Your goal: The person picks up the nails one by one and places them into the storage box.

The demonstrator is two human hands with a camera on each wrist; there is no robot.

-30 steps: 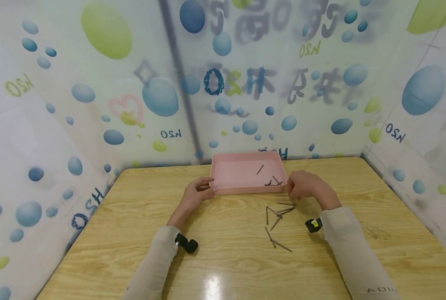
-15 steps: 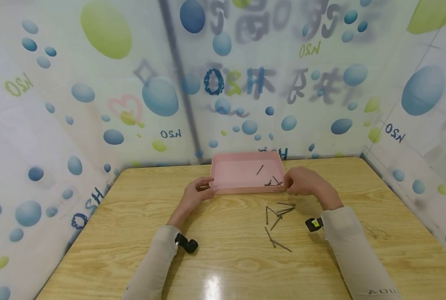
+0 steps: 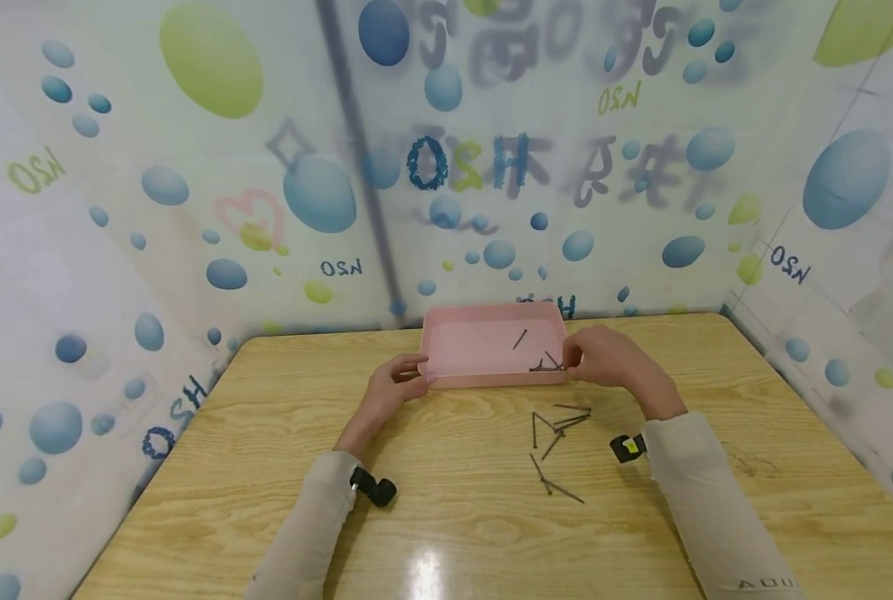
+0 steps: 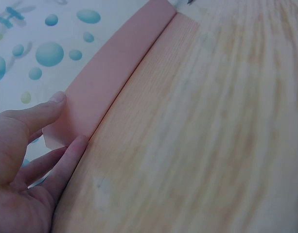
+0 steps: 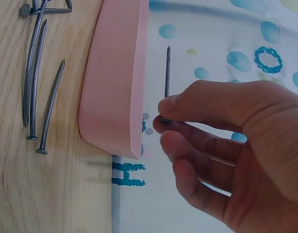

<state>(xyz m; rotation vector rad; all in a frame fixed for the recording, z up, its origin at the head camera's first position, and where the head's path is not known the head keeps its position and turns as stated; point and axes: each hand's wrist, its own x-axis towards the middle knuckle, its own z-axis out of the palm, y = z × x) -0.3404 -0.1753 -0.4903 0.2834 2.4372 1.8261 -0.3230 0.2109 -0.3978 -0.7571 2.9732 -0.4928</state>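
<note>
In the right wrist view my right hand (image 5: 212, 145) pinches a dark steel nail (image 5: 167, 70) near its head between thumb and forefinger, point upward in that view. In the head view the hand (image 3: 604, 357) is at the right front corner of a pink tray (image 3: 484, 380), fingertips at the rim. Fairly straight fingers of my left hand (image 3: 390, 396) rest against the tray's left front corner; the left wrist view shows these fingertips (image 4: 56, 98) on the pink wall (image 4: 110, 63). Several nails lie inside the tray, one nail (image 3: 520, 339) apart from the others.
Several loose nails (image 3: 559, 427) lie on the wooden table (image 3: 446, 483) in front of the tray's right half, some crossing each other. Nearer the front are a few more nails (image 3: 563, 492). A patterned curtain (image 3: 446, 233) hangs just behind the tray.
My right hand has lifted the nail from the table and moved it up and left to the tray's right front corner. The left hand stays at the tray.
</note>
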